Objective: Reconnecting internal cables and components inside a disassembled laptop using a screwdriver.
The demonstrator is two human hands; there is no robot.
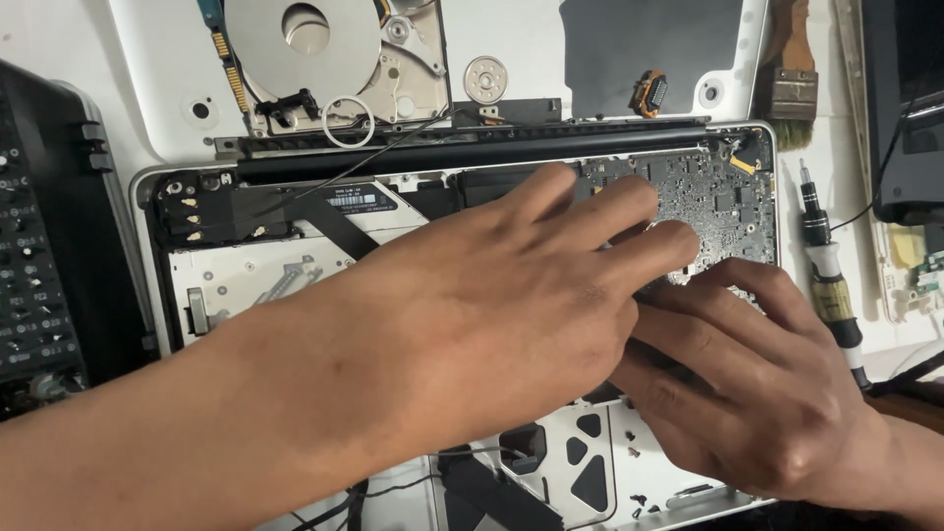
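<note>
So the opened laptop [197,295] sits dead centre with its long axis running 9 to 3 o'clock, hinge bar along the 12 o'clock edge and the silver aluminium shell pointing back toward the person at 6. Inside is a dark grey logic board [713,202] in the 2 o'clock corner, matte and studded with tiny chips, plus flat black ribbon cables at 10 o'clock.

The left hand [492,305] reaches across from 8 o'clock, fingers stretched flat and close together, tips resting on the board's lower edge. The right hand [728,383] comes in from 4 o'clock, fingers curled and tucked right under the left fingertips; can't tell if it's pinching anything, since the left hand covers that spot.

A bare hard drive [329,59] with a shiny round platter lies at 12 o'clock on the white table [59,29]. A precision screwdriver [831,280], knurled metal and black, lies at 3 o'clock, with a wooden-handled brush [792,69] at 1 o'clock and a black bit tray [39,246] at 9.
</note>
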